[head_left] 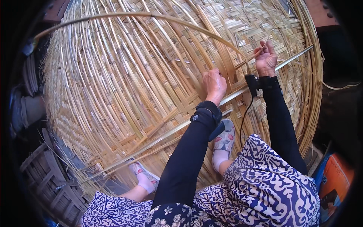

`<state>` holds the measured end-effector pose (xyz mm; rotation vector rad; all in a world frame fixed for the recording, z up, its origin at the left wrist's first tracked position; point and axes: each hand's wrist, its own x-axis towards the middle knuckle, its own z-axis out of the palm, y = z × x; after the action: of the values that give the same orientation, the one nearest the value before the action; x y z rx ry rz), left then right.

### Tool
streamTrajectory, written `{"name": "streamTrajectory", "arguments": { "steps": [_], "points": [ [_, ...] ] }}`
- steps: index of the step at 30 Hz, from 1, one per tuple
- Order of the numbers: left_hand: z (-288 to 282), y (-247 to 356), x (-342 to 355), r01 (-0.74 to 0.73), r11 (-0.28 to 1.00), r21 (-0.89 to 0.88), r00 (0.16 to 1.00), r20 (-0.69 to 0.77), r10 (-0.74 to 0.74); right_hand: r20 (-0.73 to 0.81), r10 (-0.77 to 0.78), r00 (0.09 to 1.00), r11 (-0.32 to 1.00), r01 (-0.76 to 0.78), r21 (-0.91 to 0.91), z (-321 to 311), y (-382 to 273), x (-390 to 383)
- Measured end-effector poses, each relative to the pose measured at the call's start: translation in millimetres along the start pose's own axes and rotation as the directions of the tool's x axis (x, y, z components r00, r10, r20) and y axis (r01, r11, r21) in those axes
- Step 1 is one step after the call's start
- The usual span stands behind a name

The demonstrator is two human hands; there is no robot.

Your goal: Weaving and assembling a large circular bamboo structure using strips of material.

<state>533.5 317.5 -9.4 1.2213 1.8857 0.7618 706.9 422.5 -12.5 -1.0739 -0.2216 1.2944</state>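
Note:
A large woven mat [113, 125] of flat, straw-coloured split-cane strips spreads beneath both hands. My left hand [214, 84] is closed low over the loose strips near the mat's middle, its fingers around a cane strip [198, 86]. To its right my right hand [266, 58] is raised a little, palm partly showing, thumb and fingers pinched on a thin cane strip [260, 52]. One long cane strip [151, 15] arches above the weave from the far left towards my right hand. Beneath my wrists a pale straight slat [238, 93] crosses the mat diagonally.
My shod feet [225, 136] rest on the mat. Unwoven strip ends bundle along its right edge [315, 75]. A dark slatted wooden piece [56, 181] lies lower left; an orange bag [336, 178] stands lower right. A black cable [244, 117] hangs from my right wrist.

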Motion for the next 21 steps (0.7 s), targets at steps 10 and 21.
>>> {"name": "streamTrajectory", "arguments": {
  "steps": [10,21],
  "points": [
    [0.2,-8.0,-0.2,-0.059,0.998,0.038,0.993,0.107,0.055,0.104,0.109,0.989,-0.035,0.108,-0.994,-66.0,-77.6,-1.7],
    [-0.6,-11.7,-8.0,-0.121,0.991,0.062,0.985,0.134,0.112,0.647,0.581,0.494,-0.241,0.864,-0.443,-11.7,-45.4,7.8]
  ]
}}
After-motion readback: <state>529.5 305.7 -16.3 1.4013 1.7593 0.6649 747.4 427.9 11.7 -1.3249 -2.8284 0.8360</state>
